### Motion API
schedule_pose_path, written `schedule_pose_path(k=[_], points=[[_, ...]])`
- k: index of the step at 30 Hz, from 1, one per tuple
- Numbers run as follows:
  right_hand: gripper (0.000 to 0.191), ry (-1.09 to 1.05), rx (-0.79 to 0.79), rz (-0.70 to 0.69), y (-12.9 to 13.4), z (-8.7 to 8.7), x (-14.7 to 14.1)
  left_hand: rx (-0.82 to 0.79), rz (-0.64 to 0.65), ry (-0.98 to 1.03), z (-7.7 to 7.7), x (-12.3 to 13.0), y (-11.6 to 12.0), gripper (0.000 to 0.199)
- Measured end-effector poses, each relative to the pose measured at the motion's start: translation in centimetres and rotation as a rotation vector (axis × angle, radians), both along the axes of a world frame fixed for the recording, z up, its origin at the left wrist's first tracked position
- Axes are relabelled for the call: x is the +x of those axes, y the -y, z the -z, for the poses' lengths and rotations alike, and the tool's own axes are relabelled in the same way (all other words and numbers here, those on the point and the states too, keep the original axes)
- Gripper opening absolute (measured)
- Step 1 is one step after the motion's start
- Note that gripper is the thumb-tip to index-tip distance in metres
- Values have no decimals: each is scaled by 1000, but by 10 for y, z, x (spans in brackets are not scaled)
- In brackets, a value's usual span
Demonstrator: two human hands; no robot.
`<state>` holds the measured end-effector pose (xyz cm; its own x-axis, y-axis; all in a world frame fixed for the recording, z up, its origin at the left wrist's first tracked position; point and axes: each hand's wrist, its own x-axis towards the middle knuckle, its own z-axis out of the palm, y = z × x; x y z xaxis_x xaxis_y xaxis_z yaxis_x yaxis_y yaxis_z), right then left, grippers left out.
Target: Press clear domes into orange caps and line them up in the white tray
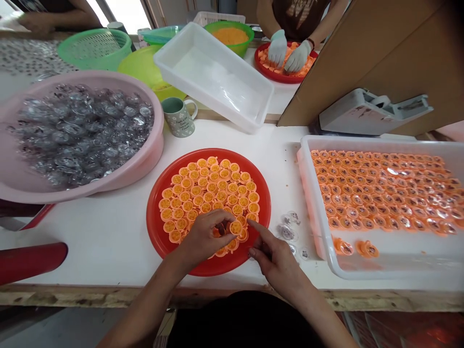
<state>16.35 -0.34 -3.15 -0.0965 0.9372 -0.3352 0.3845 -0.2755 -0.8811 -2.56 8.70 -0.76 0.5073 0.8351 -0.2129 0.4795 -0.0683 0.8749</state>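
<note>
My left hand [207, 235] is over the front of a round red tray [154, 212], pinching a small orange cup-shaped piece [236, 227] between thumb and fingertips. Many similar orange pieces [208, 196] with yellow centres lie close together on the tray. At the tray's right front edge is my right hand [273, 256], its index finger stretched toward the held piece and its thumb apart from that finger. Its other fingers are curled and partly hidden. Several clear printed discs [287, 232] lie on the white table just beyond this hand.
At right, a white bin [362, 276] holds rows of orange pieces with clear discs. A pink basin [155, 145] of clear discs, a mug [179, 117] and a tilted white container [217, 77] stand behind. Across the table, a person's gloved hands [288, 53] work over another red tray.
</note>
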Motion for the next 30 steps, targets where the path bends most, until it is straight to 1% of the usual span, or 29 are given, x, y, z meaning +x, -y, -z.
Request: schedule_pose_path(k=[2, 5, 8, 11, 14, 17, 19, 21, 23, 25, 28, 30], points=[[56, -28, 22, -17, 1, -6, -1, -59, -21, 96, -1, 1, 0, 15], [53, -51, 68, -43, 2, -14, -3, -204, -60, 203, -2, 2, 3, 18], [46, -34, 80, -25, 2, -18, 0, -341, -124, 278, 0, 2, 7, 26], [37, -59, 48, 35, 2, -20, 8, -427, -163, 343, 3, 1, 12, 26], [27, -189, -39, 177, 3, -22, 18, -468, -164, 363, 0, 2, 15, 27], [20, -402, -96, 319, 4, -23, 21, -471, -171, 343, -5, 10, 17, 33], [21, -501, -102, 370, 5, -24, 17, -434, -210, 330, -8, 18, 19, 31], [20, -548, -108, 399, 6, -23, 10, -396, -274, 331, -7, 27, 23, 25], [19, -569, -98, 424, 8, -19, 3, -377, -329, 323, -5, 36, 28, 21], [18, -574, -76, 454, 8, -15, 0, -355, -359, 307, -2, 42, 34, 19], [19, -529, -38, 511, 6, -10, 0, -322, -349, 324, 0, 47, 42, 22], [19, -481, -20, 553, 4, -10, 2, -341, -301, 377, -1, 48, 47, 27]])
